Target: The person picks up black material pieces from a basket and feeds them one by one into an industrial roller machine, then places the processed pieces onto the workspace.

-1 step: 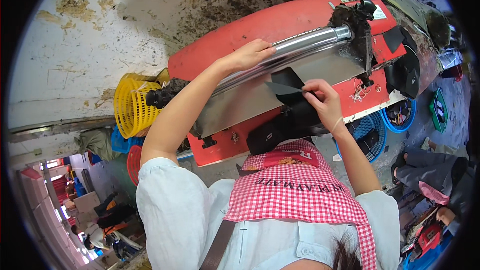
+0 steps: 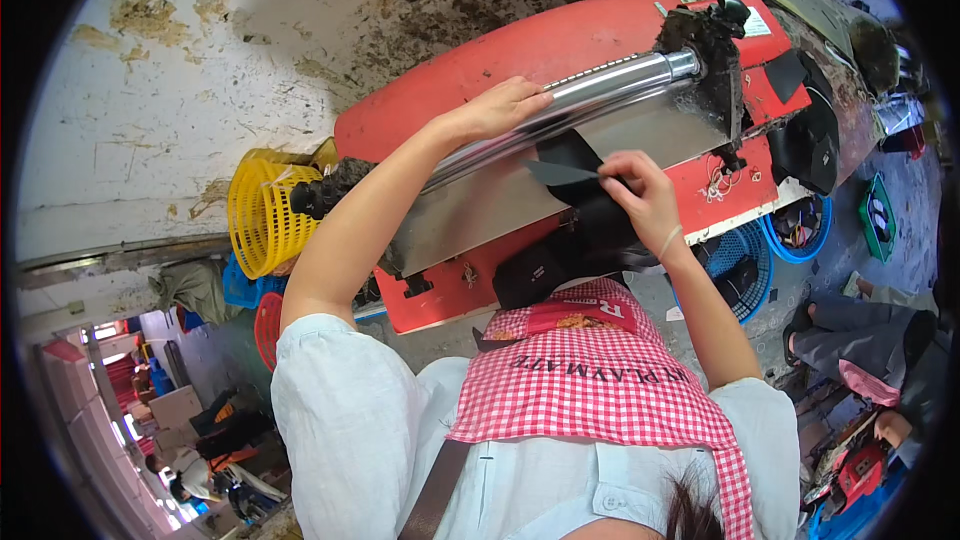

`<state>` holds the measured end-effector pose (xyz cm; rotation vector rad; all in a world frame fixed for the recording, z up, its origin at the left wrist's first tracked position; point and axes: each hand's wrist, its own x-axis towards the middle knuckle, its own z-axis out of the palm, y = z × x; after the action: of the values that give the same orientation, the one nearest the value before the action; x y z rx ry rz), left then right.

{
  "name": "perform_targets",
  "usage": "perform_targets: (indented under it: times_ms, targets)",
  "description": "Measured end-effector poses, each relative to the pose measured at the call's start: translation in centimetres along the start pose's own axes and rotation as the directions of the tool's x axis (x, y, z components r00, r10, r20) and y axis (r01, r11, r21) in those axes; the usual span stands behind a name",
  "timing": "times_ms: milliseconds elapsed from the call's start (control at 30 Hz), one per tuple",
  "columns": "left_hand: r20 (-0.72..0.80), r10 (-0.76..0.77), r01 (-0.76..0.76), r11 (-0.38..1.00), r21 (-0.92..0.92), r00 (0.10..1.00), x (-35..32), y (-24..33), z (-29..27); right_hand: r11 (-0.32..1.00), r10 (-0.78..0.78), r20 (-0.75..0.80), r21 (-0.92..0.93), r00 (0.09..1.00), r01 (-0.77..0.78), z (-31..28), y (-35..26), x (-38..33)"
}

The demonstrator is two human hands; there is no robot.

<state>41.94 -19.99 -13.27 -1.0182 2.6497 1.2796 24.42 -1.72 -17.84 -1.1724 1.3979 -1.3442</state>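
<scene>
My left hand [image 2: 497, 108] lies over the shiny metal roller [image 2: 620, 83] of a red machine [image 2: 500, 48], its fingers stretched out together along the roller. My right hand [image 2: 645, 195] pinches the edge of a thin black sheet piece [image 2: 560, 176], which stands up as a grey-black flap left of the fingertips. More of the black material [image 2: 570, 150] reaches up over the metal plate [image 2: 480, 208] toward the roller. Below the right hand a black pile of pieces [image 2: 545, 268] hangs over the machine's near edge against the checked apron [image 2: 590, 380].
A yellow basket [image 2: 262, 215] stands left of the machine. Blue baskets [image 2: 745, 295] with black pieces sit at the right, with a green basket [image 2: 880, 220] farther off. Black pieces [image 2: 815, 135] lie on the machine's right end. Another person's legs [image 2: 850, 340] show at the right.
My right hand has shifted very slightly up and left with the pinched flap. The left hand stays on the roller.
</scene>
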Motion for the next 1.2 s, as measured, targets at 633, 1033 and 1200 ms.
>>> perform_targets:
  times_ms: [633,1033,1200]
  targets:
    - [-0.46,0.358,-0.287,0.933,0.219,0.813,3.6,1.3,-14.1,0.895,0.342,0.041,0.289,0.939,-0.339,-4.3,-2.9,-4.6]
    - [0.153,0.01,0.0,0.998,-0.061,0.988,8.0,1.5,-1.3,0.963,0.213,-0.094,0.191,0.973,-0.192,-2.3,-0.5,-0.9]
    - [-0.206,0.211,-0.259,0.935,-0.243,0.956,10.8,-2.2,-5.7,0.922,0.387,0.28,-0.119,0.878,-0.368,-1.1,3.8,-7.1]
